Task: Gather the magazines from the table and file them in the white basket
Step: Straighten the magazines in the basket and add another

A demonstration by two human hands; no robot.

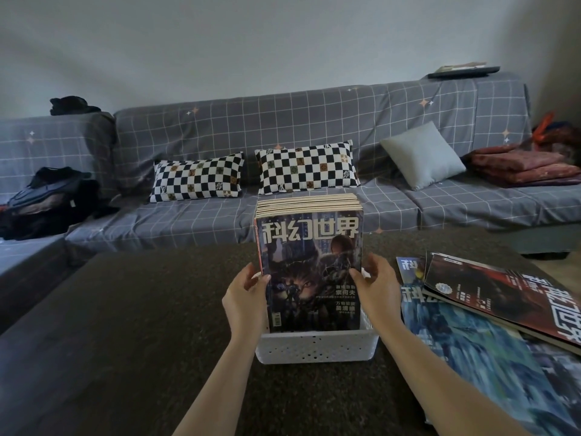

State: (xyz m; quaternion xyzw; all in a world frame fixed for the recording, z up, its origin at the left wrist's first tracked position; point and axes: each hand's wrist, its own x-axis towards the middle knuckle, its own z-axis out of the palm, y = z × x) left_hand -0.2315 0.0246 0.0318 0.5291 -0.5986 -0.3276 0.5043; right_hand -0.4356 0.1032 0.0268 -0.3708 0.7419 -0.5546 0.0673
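Two hands are on one upright stack of magazines (309, 262), which stands in the white basket (316, 346) at the middle of the dark table (125, 325).

Far left, on the grey checked sofa (314, 121) behind the table, a heap of dark clothing (47, 202) lies on the seat. Two black-and-white checkered cushions (198, 180) lean against the sofa back, just behind the stack.

My left hand (246, 294) grips the left edge of the stack, thumb on the front cover, fingers curled behind. The front cover faces me and shows large white characters above a dark illustration. The page edges of the magazines behind it line up along the top. The lower part of the stack sits inside the basket, whose perforated front wall is nearest to me.

My right hand (375, 287) holds the right edge, thumb pressed on the cover, fingers wrapped round the side.

Right of the basket, several loose magazines (471, 325) lie flat and overlapping on the table, a dark red cover uppermost. A plain grey cushion (423, 155) and folded red fabric (528, 166) rest on the sofa beyond.
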